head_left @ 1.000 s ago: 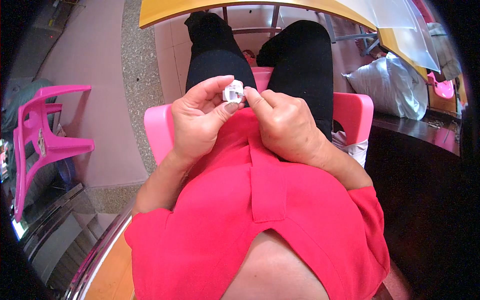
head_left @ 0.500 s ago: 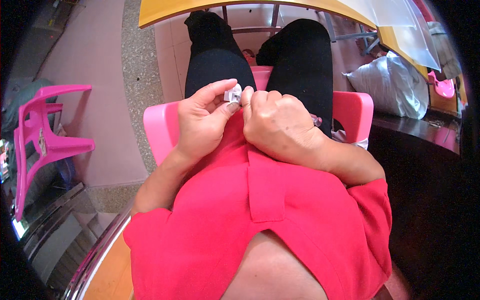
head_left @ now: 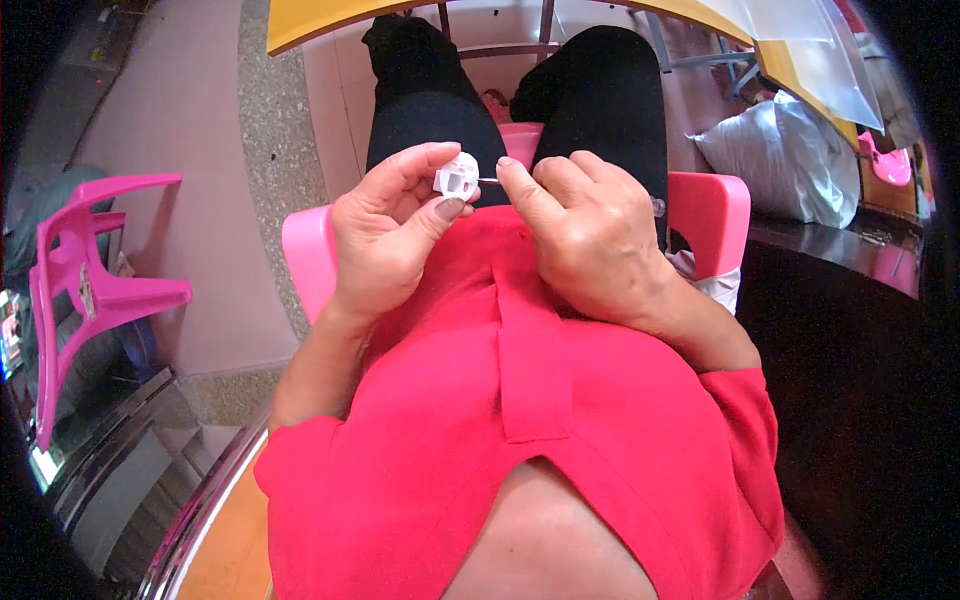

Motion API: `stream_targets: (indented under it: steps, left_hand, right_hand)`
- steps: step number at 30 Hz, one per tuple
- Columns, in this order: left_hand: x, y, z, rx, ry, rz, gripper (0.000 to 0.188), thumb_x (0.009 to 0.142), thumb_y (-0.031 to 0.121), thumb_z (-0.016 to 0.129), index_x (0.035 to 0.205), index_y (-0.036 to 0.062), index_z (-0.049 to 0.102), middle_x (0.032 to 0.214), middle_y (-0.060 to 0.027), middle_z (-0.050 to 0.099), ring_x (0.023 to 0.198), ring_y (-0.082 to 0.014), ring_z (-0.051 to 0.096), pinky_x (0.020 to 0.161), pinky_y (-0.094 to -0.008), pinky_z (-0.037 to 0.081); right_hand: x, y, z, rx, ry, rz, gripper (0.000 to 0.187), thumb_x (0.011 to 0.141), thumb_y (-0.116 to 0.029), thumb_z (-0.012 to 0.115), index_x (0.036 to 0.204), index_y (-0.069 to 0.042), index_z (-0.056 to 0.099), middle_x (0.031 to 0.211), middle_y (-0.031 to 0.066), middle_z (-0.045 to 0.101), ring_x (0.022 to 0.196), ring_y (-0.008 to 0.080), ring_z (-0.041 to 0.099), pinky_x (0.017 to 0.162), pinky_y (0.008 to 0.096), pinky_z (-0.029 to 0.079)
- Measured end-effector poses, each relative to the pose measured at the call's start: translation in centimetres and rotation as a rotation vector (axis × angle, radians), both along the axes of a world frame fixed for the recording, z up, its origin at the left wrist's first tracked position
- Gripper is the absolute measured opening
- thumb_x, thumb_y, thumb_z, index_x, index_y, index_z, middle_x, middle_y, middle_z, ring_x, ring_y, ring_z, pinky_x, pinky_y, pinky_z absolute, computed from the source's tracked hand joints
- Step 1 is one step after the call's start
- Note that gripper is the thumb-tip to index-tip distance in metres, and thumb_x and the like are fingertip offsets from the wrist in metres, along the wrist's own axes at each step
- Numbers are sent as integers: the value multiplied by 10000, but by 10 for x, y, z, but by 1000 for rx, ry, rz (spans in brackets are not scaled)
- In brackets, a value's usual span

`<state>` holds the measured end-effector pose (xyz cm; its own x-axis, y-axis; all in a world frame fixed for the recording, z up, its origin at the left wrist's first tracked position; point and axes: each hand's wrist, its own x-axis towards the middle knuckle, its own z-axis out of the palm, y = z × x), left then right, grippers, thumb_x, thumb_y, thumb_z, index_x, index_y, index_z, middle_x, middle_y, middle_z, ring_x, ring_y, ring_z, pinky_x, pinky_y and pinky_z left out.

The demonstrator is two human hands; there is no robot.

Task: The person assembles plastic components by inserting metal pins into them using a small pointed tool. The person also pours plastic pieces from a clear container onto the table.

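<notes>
Any print on the white part (head_left: 458, 178), rounded with a boxy side, is too small to read; left hand (head_left: 390, 225) pinches it, right hand (head_left: 590, 220) grips a tool (head_left: 489, 181).

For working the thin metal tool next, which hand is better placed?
Probably the right hand: it grips the thin metal tool, whose shaft points at the white plastic piece. The left hand is holding that piece.
</notes>
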<state>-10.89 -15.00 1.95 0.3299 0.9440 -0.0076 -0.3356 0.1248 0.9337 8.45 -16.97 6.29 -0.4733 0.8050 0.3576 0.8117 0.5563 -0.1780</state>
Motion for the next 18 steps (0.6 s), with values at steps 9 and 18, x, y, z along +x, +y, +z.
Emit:
stream_targets:
  steps: [9,18]
  left_hand:
    - [1,-2,-2,41,25,-13,359,847,-96,597,1198,-42,547,1083,-86,612,983,-139,604,881,-251,496]
    - [2,-3,-1,81,57,-30,358,832,-127,585,1179,-43,564,1113,-81,575,1011,-137,582,885,-247,478]
  right_hand:
    - [-7,1,2,35,-58,23,349,673,-86,625,1002,28,652,748,86,569,638,199,541,534,319,444]
    - [-9,2,-1,90,-181,47,244,751,-166,586,904,15,644,690,52,536,645,188,542,510,310,421]
